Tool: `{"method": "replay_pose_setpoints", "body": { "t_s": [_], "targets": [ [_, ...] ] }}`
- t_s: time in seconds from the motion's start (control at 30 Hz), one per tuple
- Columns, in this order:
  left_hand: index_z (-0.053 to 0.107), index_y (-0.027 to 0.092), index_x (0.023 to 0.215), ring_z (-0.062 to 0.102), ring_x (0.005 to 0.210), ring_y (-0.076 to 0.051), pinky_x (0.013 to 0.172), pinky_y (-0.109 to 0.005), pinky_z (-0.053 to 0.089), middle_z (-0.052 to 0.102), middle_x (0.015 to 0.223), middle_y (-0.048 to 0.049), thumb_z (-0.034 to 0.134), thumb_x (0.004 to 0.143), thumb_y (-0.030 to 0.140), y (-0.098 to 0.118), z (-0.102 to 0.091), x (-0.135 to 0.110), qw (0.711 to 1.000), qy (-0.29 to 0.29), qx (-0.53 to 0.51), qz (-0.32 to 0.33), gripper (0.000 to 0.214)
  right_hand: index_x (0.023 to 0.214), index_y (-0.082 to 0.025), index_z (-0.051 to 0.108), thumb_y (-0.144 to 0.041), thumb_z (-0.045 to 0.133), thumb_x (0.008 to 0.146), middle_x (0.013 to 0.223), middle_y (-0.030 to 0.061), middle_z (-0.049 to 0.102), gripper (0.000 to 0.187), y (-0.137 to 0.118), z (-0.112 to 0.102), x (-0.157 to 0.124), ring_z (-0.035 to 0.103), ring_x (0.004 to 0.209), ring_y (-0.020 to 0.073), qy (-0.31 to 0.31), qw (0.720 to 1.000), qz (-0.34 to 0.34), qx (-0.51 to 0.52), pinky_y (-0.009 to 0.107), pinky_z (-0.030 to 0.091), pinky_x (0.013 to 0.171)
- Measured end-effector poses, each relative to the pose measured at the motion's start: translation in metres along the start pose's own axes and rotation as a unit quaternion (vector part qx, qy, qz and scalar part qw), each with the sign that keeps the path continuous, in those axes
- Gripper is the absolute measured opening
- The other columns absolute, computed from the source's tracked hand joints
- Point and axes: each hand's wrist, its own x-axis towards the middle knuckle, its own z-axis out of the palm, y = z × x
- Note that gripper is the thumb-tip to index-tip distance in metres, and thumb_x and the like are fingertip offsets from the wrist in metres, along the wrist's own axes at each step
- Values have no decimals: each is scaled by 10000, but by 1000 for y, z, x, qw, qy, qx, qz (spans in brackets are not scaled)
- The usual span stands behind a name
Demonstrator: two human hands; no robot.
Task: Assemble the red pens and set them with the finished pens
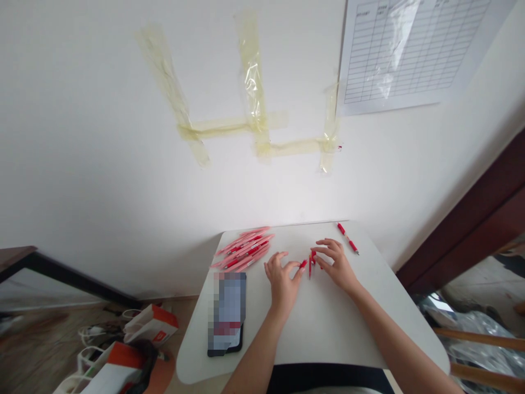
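My left hand (282,278) and my right hand (334,264) rest side by side on a small white table (320,323). Each pinches a small red pen part: the left fingertips hold a red piece (303,264), and the right fingers hold a red piece (313,257) just beside it. A thin red part stands between them. A pile of several red and pink pens (245,250) lies at the table's far left, near my left hand. One single red pen (348,238) lies at the far right, beyond my right hand.
A dark phone (227,313) lies on the table's left side. The table abuts a white wall with yellowed tape strips (252,82) and a printed chart (410,49). Bags and a box (135,342) sit on the floor at left. A dark wooden frame (471,219) stands right.
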Motion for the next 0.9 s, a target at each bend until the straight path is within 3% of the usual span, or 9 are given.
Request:
{"method": "replay_pose_setpoints", "body": {
  "t_s": [0.2, 0.4, 0.9],
  "targets": [
    [754, 270, 841, 543, 1228, -290, 1097, -579, 371, 625, 1217, -83, 746, 826, 307, -4, 0, 0, 999, 27, 19, -20, 40, 1147, -299, 720, -394, 647, 902, 1278, 114, 609, 274, 3, 5, -4, 439, 1326, 346, -13, 988, -54, -141, 555, 495, 1032],
    [738, 255, 829, 547, 1211, -283, 1090, -562, 365, 623, 1196, -86, 734, 826, 311, -8, 3, -1, 998, 47, 26, -30, 56, 1010, -277, 737, -399, 681, 872, 1290, 121, 596, 192, -8, 9, -7, 422, 1341, 368, -28, 973, -61, -221, 568, 471, 1028],
    [733, 253, 825, 551, 1203, -287, 1083, -548, 374, 624, 1192, -83, 735, 818, 286, -8, 3, -1, 998, 45, 26, -30, 33, 983, -333, 770, -353, 614, 912, 1293, 93, 602, 172, 2, 4, -5, 404, 1352, 379, -22, 979, -38, -198, 629, 433, 1034]
  ]
}}
